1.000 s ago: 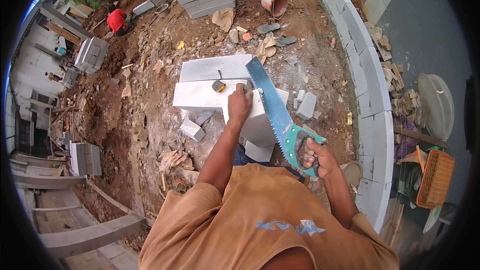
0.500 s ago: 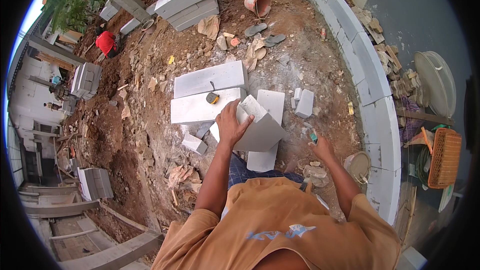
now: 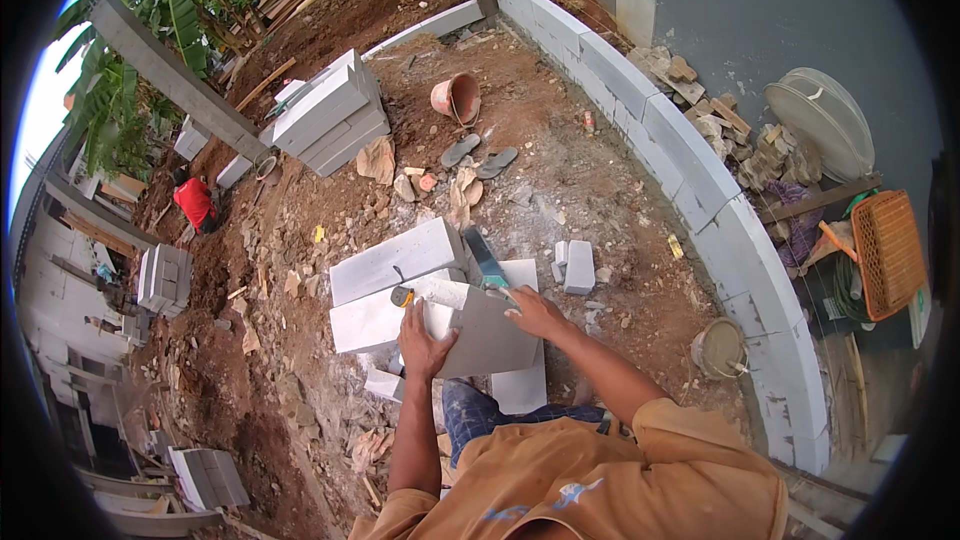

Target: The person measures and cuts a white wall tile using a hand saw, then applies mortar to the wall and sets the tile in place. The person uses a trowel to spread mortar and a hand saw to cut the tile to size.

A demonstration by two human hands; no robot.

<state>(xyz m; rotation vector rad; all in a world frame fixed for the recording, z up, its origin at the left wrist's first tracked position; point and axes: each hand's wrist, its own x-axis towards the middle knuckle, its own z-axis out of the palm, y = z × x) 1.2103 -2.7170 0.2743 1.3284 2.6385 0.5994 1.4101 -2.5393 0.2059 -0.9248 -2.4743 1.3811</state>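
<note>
A large white lightweight block [image 3: 497, 332] sits tilted in front of me, on another white block [image 3: 522, 390]. My left hand [image 3: 427, 342] holds its left end, fingers over the edge and thumb against the side. In my right hand [image 3: 535, 313] is a hand saw [image 3: 484, 258] with a teal handle. Its blade points away from me, close above the far side of the held block. Just beyond my left fingertips, a yellow and black tape measure [image 3: 402, 296] lies on one of two long white blocks [image 3: 395, 262].
Small block offcuts [image 3: 578, 268] lie to the right, a pale bucket [image 3: 718, 348] nearer. A low block wall [image 3: 690, 165] curves along the right side. Farther off are an orange bucket [image 3: 456, 100], sandals [image 3: 478, 158] and stacked blocks [image 3: 330, 112]. A person in red [image 3: 196, 202] crouches far left.
My right hand has brought the saw from the right side over to the held block. My left hand still holds the block, which now sits at a different tilt. The view has shifted.
</note>
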